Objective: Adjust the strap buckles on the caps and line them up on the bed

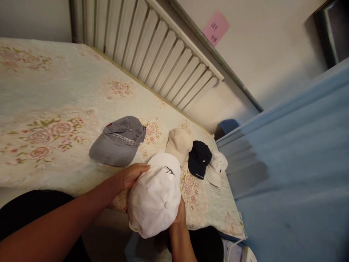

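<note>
A white baseball cap (155,203) with a dark emblem near its brim is held up between both hands, its brim pointing away from me. My left hand (134,175) grips its left side, thumb on top by the brim and the other fingers hidden beneath. On the right side, my right hand (179,214) is closed around the cap's edge, mostly covered by the crown. Beyond the left hand lies a grey cap (120,140) with script lettering. Farther right, a beige cap (180,143), a navy cap (199,158) and another white cap (217,163) lie in a row.
The caps lie on a table with a floral cover (68,98). A white slatted radiator (155,47) stands along its far edge. A blue curtain (289,156) hangs at the right. A pink note (216,28) is on the wall. A white cable (237,242) runs near the right corner.
</note>
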Motion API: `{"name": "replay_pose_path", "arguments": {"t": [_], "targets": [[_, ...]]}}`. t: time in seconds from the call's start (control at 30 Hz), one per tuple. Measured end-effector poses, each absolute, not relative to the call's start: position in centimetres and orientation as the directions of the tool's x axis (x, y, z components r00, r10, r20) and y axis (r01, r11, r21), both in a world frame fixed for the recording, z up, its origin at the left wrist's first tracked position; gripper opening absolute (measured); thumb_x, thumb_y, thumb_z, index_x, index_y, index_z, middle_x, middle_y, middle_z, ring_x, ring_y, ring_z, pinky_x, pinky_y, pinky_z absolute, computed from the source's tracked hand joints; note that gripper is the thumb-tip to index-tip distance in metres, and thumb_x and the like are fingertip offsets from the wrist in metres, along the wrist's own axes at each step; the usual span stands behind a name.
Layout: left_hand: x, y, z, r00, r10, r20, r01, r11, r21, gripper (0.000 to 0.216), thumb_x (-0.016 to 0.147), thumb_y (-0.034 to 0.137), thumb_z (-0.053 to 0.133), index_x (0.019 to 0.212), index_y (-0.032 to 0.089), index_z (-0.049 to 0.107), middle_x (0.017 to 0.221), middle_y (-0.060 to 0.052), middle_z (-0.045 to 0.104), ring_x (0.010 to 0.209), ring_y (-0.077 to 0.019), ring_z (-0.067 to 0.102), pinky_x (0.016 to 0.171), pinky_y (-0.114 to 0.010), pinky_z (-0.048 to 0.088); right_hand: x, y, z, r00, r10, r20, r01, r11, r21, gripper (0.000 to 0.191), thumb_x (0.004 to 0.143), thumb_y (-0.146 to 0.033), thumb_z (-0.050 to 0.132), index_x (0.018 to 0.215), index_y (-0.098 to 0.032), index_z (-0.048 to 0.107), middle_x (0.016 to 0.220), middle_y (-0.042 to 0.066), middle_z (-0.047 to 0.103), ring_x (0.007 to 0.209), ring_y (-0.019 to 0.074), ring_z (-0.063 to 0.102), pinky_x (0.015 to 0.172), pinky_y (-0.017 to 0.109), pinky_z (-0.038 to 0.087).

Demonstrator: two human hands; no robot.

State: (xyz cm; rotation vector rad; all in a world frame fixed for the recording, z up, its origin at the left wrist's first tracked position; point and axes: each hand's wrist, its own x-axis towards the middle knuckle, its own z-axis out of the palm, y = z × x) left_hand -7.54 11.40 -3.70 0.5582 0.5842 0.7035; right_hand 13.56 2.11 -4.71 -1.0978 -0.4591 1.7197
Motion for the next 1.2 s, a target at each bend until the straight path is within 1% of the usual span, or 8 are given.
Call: {"name": "replay_pose_path", "arguments": {"t": [0.2, 0.4, 0.53, 0.83, 0.93, 1.1, 1.2], "targets": [[-7.6, 11.6, -3.8, 0.612, 0.721, -0.324, -0.410, 0.640, 0.650, 0.039, 0.067, 0.036, 0.072, 0.095, 0.010, 0.067, 0.086, -0.011, 0.074, 0.085, -0.0288, 0.066, 0.085, -0.038, 0.045, 13.7, 2.2, -5.1, -0.116, 0.883, -0.454, -0.589, -0.429, -0.685, 0.057, 0.084, -0.061, 0.045, 0.117, -0.018, 0.063, 0.115, 0.009, 0.070, 0.110, 0.0240, 0.063, 0.097, 0.043, 0.047], [-7.5, 11.7, -4.0, 0.620, 0.703, -0.348, -0.418, 0.672, 0.612, 0.043, 0.068, 0.036, 0.070, 0.100, 0.008, 0.066, 0.087, -0.012, 0.074, 0.085, -0.0291, 0.065, 0.087, -0.039, 0.045, 13.9, 2.3, -5.5, -0.095, 0.888, -0.450, -0.562, -0.421, -0.712, 0.055, 0.085, -0.058, 0.046, 0.117, -0.017, 0.064, 0.106, 0.010, 0.073, 0.110, 0.0246, 0.063, 0.098, 0.046, 0.046], [-7.5, 11.7, -4.2, 0.623, 0.701, -0.348, -0.428, 0.678, 0.598, 0.043, 0.067, 0.036, 0.070, 0.101, 0.009, 0.065, 0.089, -0.012, 0.074, 0.087, -0.0292, 0.065, 0.087, -0.038, 0.045, 13.8, 2.2, -5.5, -0.074, 0.896, -0.438, -0.549, -0.403, -0.732, 0.052, 0.085, -0.055, 0.048, 0.116, -0.016, 0.065, 0.104, 0.010, 0.074, 0.110, 0.0245, 0.063, 0.099, 0.045, 0.045], [-7.6, 11.8, -4.4, 0.601, 0.736, -0.312, -0.440, 0.631, 0.639, 0.045, 0.070, 0.034, 0.069, 0.105, 0.007, 0.062, 0.090, -0.012, 0.073, 0.089, -0.0292, 0.064, 0.088, -0.038, 0.044, 13.8, 2.2, -5.2, -0.069, 0.894, -0.444, -0.531, -0.409, -0.742, 0.053, 0.086, -0.057, 0.047, 0.115, -0.016, 0.065, 0.100, 0.010, 0.075, 0.108, 0.0238, 0.064, 0.096, 0.046, 0.047], [-7.5, 11.9, -4.8, 0.600, 0.742, -0.299, -0.447, 0.621, 0.644, 0.046, 0.070, 0.034, 0.069, 0.107, 0.008, 0.062, 0.093, -0.013, 0.073, 0.090, -0.0293, 0.064, 0.087, -0.038, 0.045, 13.6, 2.2, -5.0, -0.053, 0.895, -0.443, -0.522, -0.403, -0.751, 0.054, 0.085, -0.057, 0.047, 0.116, -0.016, 0.064, 0.100, 0.010, 0.075, 0.107, 0.0234, 0.065, 0.096, 0.045, 0.047], [-7.5, 12.0, -4.9, 0.570, 0.758, -0.316, -0.437, 0.606, 0.665, 0.039, 0.068, 0.034, 0.070, 0.100, 0.011, 0.065, 0.089, -0.011, 0.073, 0.092, -0.0281, 0.064, 0.086, -0.036, 0.045, 13.2, 2.3, -4.6, -0.080, 0.887, -0.455, -0.545, -0.421, -0.725, 0.058, 0.084, -0.061, 0.046, 0.116, -0.016, 0.064, 0.106, 0.010, 0.073, 0.108, 0.0233, 0.064, 0.095, 0.044, 0.048], [-7.6, 11.8, -4.2, 0.564, 0.763, -0.317, -0.437, 0.601, 0.669, 0.042, 0.068, 0.034, 0.071, 0.101, 0.010, 0.064, 0.088, -0.011, 0.073, 0.093, -0.0290, 0.064, 0.086, -0.036, 0.045, 13.2, 2.3, -4.3, -0.084, 0.880, -0.468, -0.568, -0.429, -0.703, 0.057, 0.084, -0.060, 0.047, 0.115, -0.016, 0.064, 0.111, 0.011, 0.071, 0.110, 0.0229, 0.063, 0.095, 0.044, 0.048]]}}
